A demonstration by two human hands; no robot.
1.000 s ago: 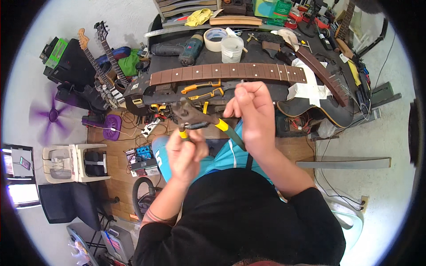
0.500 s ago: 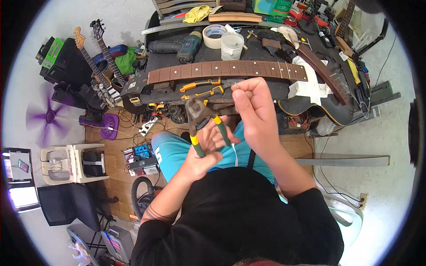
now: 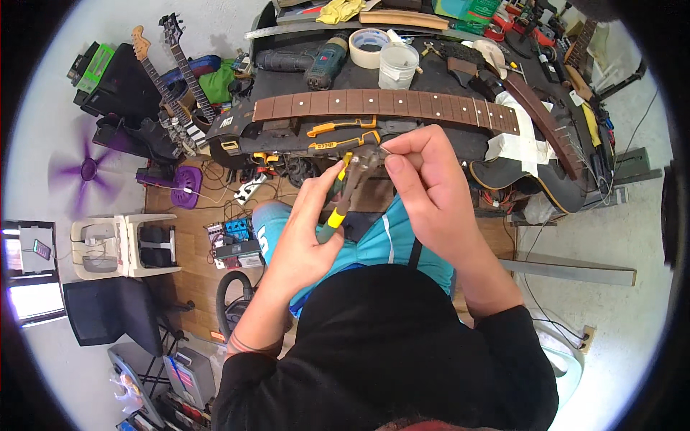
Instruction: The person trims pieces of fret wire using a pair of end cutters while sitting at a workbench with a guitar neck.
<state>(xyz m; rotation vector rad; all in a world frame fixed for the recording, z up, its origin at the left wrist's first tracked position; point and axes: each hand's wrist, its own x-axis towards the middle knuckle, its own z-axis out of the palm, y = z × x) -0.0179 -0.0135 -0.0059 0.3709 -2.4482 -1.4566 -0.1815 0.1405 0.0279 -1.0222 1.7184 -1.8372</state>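
Note:
My left hand (image 3: pixel 303 241) is wrapped round the green and yellow handles of metal nippers (image 3: pixel 336 218). Their dark jaws point up and right, close beside the fingertips of my right hand (image 3: pixel 435 197). That hand is closed in a pinch on a thin, wire-like metal piece, mostly hidden by the fingers; whether the jaws touch it I cannot tell. Just beyond both hands, a brown fretted guitar neck (image 3: pixel 345 103) with pale dot inlays lies across the bench. Pliers with orange and black handles (image 3: pixel 345 141) rest at the bench's near edge, below the neck.
On the dark bench (image 3: pixel 316 82) are a cordless drill (image 3: pixel 328 63), a tape roll (image 3: pixel 369 49) and a white tub (image 3: pixel 398 66). A dark guitar body (image 3: pixel 532 188) with masking tape sits at right. A purple fan (image 3: pixel 88 169) and two guitars stand left.
My left hand has turned and moved up, bringing the nippers' jaws rightward to my right fingertips. The right hand keeps its pinch. The whole view has shifted slightly.

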